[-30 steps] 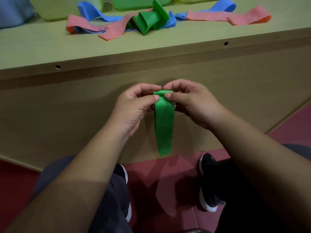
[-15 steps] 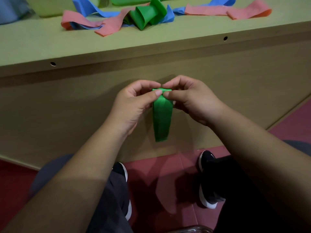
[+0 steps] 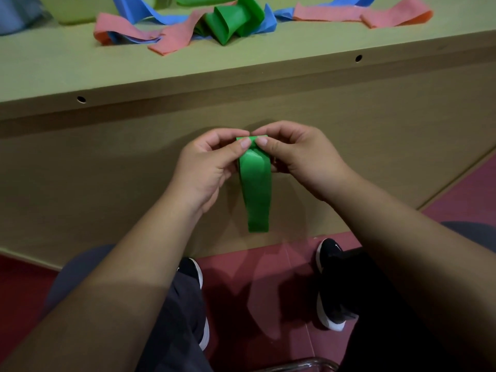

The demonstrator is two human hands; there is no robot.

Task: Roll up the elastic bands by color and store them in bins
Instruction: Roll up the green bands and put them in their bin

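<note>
While both hands met at frame centre, the left hand (image 3: pixel 209 167) and right hand (image 3: pixel 300 159) each pinched the rolled top end of a green elastic band (image 3: pixel 256 194), fingers curled and thumb tips side by side. Its free length hung toward 6 o'clock, in front of the table (image 3: pixel 295 47) panel. At 12 o'clock on the tabletop lay tangled pink bands (image 3: pixel 174 36), blue bands (image 3: pixel 139 9) and a second green band (image 3: pixel 228 20), with a pale green bin (image 3: pixel 75 10) at 11 o'clock.
</note>
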